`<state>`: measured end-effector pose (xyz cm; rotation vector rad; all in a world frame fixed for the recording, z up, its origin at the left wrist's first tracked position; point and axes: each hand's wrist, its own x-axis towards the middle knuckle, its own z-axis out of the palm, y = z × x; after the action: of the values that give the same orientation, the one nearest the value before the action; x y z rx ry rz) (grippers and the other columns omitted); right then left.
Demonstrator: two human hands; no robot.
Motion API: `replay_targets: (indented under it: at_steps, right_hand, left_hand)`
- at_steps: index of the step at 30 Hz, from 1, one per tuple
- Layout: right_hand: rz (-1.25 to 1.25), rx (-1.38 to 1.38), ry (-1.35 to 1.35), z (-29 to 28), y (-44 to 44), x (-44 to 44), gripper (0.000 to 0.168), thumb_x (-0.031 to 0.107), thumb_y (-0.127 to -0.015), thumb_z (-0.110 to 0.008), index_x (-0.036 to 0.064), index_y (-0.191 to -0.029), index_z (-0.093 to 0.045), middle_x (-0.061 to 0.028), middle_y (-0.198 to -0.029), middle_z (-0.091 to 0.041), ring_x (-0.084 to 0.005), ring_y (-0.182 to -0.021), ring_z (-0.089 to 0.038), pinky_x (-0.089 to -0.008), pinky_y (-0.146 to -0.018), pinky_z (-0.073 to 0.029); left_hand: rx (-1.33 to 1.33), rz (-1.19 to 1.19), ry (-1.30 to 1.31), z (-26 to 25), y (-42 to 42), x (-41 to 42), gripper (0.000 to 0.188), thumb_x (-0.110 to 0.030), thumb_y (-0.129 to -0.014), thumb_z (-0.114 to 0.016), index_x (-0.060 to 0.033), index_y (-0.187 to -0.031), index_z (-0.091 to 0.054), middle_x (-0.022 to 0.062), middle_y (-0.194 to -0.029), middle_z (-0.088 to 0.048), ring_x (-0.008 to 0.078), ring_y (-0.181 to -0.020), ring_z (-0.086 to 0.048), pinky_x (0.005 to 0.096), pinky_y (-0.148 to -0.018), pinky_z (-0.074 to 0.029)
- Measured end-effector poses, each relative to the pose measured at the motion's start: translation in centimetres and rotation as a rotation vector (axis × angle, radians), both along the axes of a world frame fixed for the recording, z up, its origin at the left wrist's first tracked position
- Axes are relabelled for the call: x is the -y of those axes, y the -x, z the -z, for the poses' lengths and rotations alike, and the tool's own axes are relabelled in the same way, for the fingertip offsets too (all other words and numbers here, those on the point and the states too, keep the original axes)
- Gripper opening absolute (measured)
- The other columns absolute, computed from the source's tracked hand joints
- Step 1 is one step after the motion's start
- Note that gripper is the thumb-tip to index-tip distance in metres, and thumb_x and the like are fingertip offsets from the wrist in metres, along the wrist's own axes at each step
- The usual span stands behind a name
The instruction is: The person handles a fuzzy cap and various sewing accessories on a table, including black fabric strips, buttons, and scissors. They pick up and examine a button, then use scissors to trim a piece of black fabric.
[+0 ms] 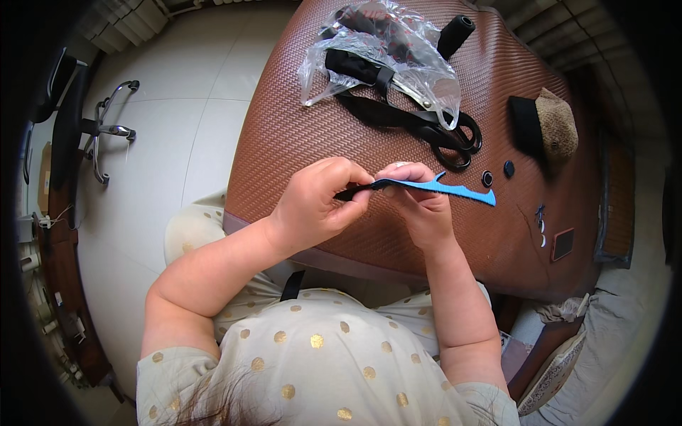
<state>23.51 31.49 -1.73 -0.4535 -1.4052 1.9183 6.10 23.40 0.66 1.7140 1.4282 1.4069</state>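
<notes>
Between my two hands is a narrow fabric strip (pixel 453 189), bright blue with a ragged edge on its right part and black at its left end. My left hand (pixel 322 202) pinches the black end between thumb and fingers. Close beside it, my right hand (pixel 421 205) grips the strip near its middle, and the blue tail sticks out to the right. The fingers hide part of the strip. Beyond my hands lie scissors (pixel 463 144) with black handles, their blades partly under a clear plastic bag (pixel 389 48). A black strap (pixel 378 114) runs alongside them.
A brown woven mat (pixel 277 175) covers the surface before me. On it are a black thread cone (pixel 453 40), a brown-and-black fabric piece (pixel 554 128), two small dark discs, one a round disc (pixel 509 169), and a phone-like object (pixel 562 244). A wheeled chair base (pixel 109 129) stands left.
</notes>
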Motion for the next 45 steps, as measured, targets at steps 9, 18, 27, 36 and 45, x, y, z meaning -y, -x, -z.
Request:
replay_targets:
  at_steps: [9, 18, 27, 36, 45]
  right_hand:
    - [0.092, 0.039, -0.266, -0.7, -0.3, -0.2, 0.024, -0.007, -0.074, -0.07, 0.006, -0.092, -0.063, -0.0089, -0.106, -0.059, -0.0207, -0.102, -0.058, -0.0305, -0.087, -0.048]
    - [0.123, 0.254, 0.227, -1.3, -0.4, 0.4, 0.017, 0.003, -0.085, -0.064, 0.002, -0.1, -0.057, -0.0027, -0.093, -0.062, -0.0089, -0.08, -0.059, -0.022, -0.071, -0.049]
    - [0.101, 0.312, 0.364, -1.0, -0.2, 0.3, 0.026, 0.012, -0.084, -0.068, 0.002, -0.103, -0.054, -0.0032, -0.092, -0.062, -0.006, -0.076, -0.059, -0.0185, -0.06, -0.05]
    - [0.094, 0.32, 0.348, -0.9, -0.1, 0.6, 0.03, 0.013, -0.083, -0.07, 0.002, -0.105, -0.053, -0.003, -0.093, -0.062, -0.0055, -0.076, -0.059, -0.018, -0.06, -0.049]
    - [0.083, 0.258, 0.396, -1.0, 0.0, 0.3, 0.027, 0.012, -0.086, -0.065, 0.001, -0.109, -0.053, -0.0028, -0.094, -0.063, -0.0043, -0.075, -0.059, -0.0171, -0.059, -0.048]
  left_hand:
    - [-0.327, -0.036, -0.318, -0.6, 0.7, -0.3, 0.027, -0.001, -0.067, -0.071, -0.0078, -0.09, -0.059, 0.0062, -0.092, -0.063, 0.0228, -0.083, -0.061, 0.035, -0.076, -0.045]
    - [0.154, 0.001, 0.124, -0.1, -0.4, -0.1, 0.027, -0.002, -0.077, -0.066, -0.0039, -0.102, -0.056, 0.008, -0.097, -0.057, 0.0187, -0.084, -0.059, 0.0289, -0.074, -0.05]
    - [0.22, 0.009, 0.25, 0.1, 0.0, -0.5, 0.014, -0.001, -0.081, -0.065, -0.0016, -0.094, -0.063, 0.0071, -0.107, -0.051, 0.0087, -0.087, -0.055, 0.0221, -0.076, -0.05]
    - [0.115, 0.014, 0.327, 0.0, 0.2, -0.6, 0.019, 0.0, -0.079, -0.067, -0.0024, -0.097, -0.063, 0.0055, -0.105, -0.053, 0.0075, -0.085, -0.054, 0.0193, -0.072, -0.049]
    - [0.083, 0.023, 0.316, -0.3, 0.1, -0.6, 0.016, -0.001, -0.08, -0.066, -0.001, -0.095, -0.061, 0.0066, -0.108, -0.054, 0.0084, -0.088, -0.055, 0.0205, -0.072, -0.049]
